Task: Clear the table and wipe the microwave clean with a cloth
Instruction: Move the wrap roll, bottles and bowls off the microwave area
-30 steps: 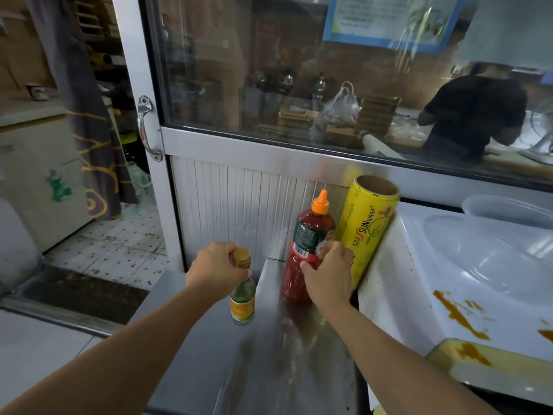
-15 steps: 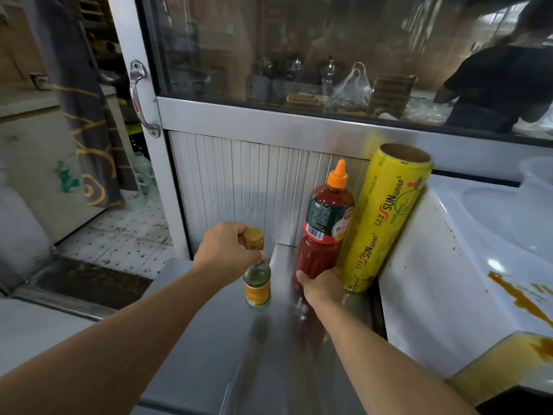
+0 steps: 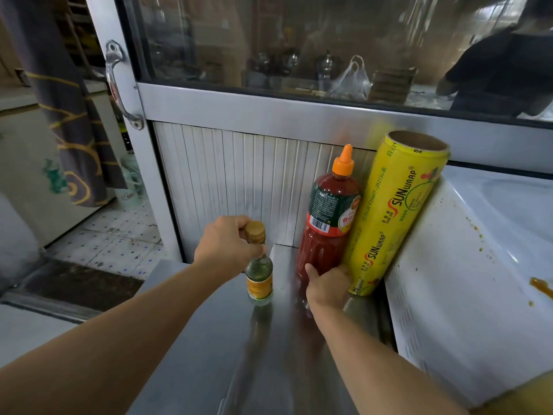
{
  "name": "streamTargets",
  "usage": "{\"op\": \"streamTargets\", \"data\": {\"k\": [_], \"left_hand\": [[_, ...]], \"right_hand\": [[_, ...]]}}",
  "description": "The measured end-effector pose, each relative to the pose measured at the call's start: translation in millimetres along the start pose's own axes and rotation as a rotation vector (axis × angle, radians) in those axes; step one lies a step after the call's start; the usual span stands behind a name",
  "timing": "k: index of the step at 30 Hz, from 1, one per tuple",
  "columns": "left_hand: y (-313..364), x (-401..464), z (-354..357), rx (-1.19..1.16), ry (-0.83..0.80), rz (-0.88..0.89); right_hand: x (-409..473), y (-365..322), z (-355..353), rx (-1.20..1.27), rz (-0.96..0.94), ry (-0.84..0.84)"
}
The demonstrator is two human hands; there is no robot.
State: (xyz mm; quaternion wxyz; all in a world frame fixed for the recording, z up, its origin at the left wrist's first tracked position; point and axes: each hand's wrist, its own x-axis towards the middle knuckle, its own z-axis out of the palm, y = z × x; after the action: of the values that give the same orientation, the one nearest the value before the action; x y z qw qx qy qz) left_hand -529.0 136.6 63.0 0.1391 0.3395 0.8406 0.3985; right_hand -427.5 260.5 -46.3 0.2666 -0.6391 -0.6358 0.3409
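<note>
On the brushed steel table [image 3: 269, 369], the left hand [image 3: 227, 247] curls its fingers round the neck of the small clear glass bottle with a gold cap and orange label [image 3: 259, 271], which stands upright on the steel. At 3 o'clock from it, the right hand [image 3: 326, 286] wraps the base of the tall red sauce bottle with an orange nozzle [image 3: 329, 223]; how firmly it grips I cannot tell. The yellow roll of cling wrap [image 3: 395, 214] leans just beside the sauce bottle at its 3 o'clock, against the stained white microwave [image 3: 449, 295].

Risks, as I judge them: with 2 bottles moved at once, the low hold on the sauce bottle could let it tip. Pulling it away may also topple the leaning roll.
</note>
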Motion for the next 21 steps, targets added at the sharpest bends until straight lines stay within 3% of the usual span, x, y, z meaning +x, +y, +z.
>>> {"op": "streamTargets", "data": {"k": [13, 21], "left_hand": [[-4, 6, 9, -0.018, 0.017, 0.000], [0, 10, 10, -0.040, 0.038, -0.017]], "right_hand": [[-1, -7, 4, -0.039, 0.003, 0.050], [-11, -2, -14, -0.034, -0.054, -0.066]]}}
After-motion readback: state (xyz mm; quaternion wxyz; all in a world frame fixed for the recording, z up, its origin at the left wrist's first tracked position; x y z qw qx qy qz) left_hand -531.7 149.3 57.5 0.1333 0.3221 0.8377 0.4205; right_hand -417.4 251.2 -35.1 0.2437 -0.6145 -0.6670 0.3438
